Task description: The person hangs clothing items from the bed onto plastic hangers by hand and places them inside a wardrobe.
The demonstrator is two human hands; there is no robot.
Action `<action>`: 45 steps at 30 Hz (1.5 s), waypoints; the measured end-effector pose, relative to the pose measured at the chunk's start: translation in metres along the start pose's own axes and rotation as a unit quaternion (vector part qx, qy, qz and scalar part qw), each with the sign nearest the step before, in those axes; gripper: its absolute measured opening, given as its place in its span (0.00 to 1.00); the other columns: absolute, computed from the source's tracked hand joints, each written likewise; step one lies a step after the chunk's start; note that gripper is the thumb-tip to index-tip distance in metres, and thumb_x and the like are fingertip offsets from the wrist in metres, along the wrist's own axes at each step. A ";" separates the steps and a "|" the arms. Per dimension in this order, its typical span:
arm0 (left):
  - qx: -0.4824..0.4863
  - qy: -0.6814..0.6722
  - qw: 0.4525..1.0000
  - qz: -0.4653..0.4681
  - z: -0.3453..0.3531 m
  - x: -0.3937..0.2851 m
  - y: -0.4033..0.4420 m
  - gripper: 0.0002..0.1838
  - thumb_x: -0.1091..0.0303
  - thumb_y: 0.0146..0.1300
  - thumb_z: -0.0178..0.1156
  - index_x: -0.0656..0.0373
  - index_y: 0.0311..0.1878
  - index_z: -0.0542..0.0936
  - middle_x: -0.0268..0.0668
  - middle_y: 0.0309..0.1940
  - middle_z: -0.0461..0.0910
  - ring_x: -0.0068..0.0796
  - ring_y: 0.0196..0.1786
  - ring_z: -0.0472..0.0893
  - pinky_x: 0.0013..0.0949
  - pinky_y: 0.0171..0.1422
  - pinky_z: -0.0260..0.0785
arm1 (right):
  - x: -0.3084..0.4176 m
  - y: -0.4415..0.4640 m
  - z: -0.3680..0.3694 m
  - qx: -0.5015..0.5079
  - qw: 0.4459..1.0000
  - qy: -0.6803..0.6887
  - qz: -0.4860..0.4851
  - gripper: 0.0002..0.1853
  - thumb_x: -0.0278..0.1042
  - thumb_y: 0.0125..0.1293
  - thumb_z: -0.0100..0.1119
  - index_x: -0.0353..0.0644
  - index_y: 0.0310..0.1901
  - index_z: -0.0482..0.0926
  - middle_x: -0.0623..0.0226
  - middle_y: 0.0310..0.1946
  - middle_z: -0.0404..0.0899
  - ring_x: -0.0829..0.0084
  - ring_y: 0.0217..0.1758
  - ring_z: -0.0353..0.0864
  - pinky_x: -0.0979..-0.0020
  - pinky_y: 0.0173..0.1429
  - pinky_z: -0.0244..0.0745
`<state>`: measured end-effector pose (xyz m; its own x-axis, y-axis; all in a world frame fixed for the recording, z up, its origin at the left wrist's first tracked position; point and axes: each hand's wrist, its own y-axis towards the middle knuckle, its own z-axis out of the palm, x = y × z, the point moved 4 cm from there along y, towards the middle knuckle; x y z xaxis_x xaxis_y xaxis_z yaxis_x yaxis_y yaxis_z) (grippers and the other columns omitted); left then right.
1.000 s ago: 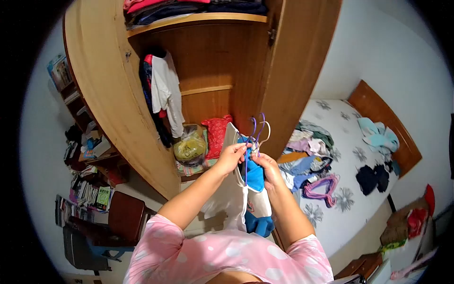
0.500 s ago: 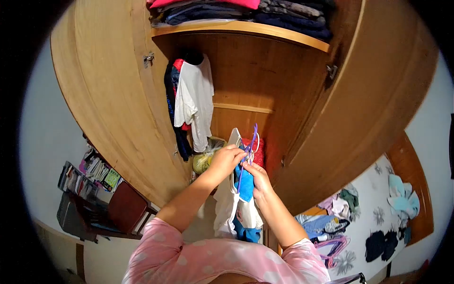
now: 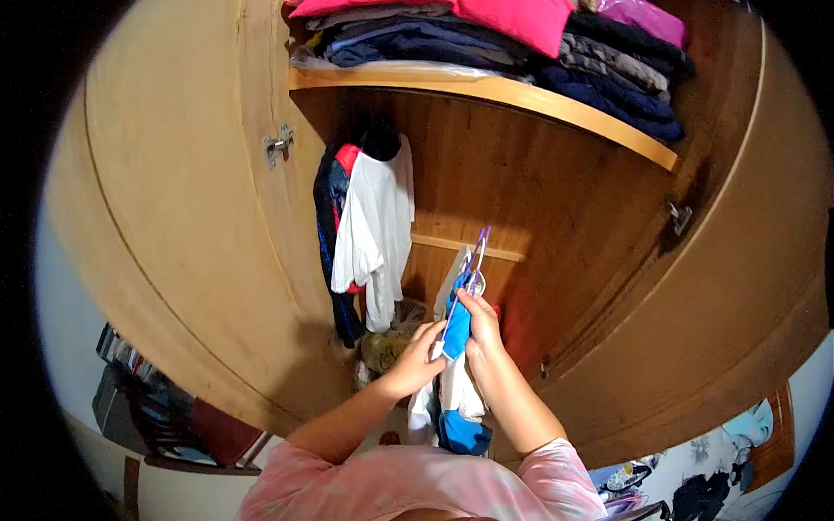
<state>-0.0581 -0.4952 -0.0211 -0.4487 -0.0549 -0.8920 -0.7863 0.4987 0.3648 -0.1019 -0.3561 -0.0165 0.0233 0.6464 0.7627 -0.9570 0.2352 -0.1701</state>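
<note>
In front of the open wardrobe I hold a bundle of clothes on hangers. My right hand (image 3: 483, 323) is closed around the hangers just below their hooks, its thumb toward the top. A purple clothes hanger (image 3: 484, 236) sticks up above it. A blue garment (image 3: 458, 334) hangs between my hands, with more blue cloth at the bottom. My left hand (image 3: 415, 363) is lower, its fingers closed at the near shoulder of the purple hanger, where a white garment (image 3: 423, 415) hangs. The fingertips are partly hidden by the cloth.
A white shirt (image 3: 373, 226) and dark clothes hang at the wardrobe's left. Folded clothes fill the shelf (image 3: 486, 87) above. The left door (image 3: 174, 200) and right door (image 3: 695, 330) stand open. A bag (image 3: 382, 352) lies low inside. Clothes (image 3: 702, 495) lie on the bed at right.
My left hand has slid down from the hooks to the hanger's shoulder. My right hand has moved up to the hangers' top. The view has come closer to the wardrobe.
</note>
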 end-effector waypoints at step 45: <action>-0.315 0.383 0.859 0.129 -0.272 0.059 0.276 0.28 0.88 0.50 0.41 0.66 0.56 0.74 0.56 0.58 0.70 0.50 0.61 0.71 0.37 0.67 0.61 | 0.023 0.158 0.086 0.096 0.995 0.007 0.007 0.04 0.30 0.63 0.59 0.42 0.38 0.79 0.69 0.30 0.80 0.76 0.29 0.79 0.75 0.36 0.75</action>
<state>-0.4170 -0.5960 0.0991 -0.6012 -0.6855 -0.4106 -0.5835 0.0256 0.8117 -0.2779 -0.3667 0.0279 0.0130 0.6594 0.7517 -0.9948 0.0844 -0.0569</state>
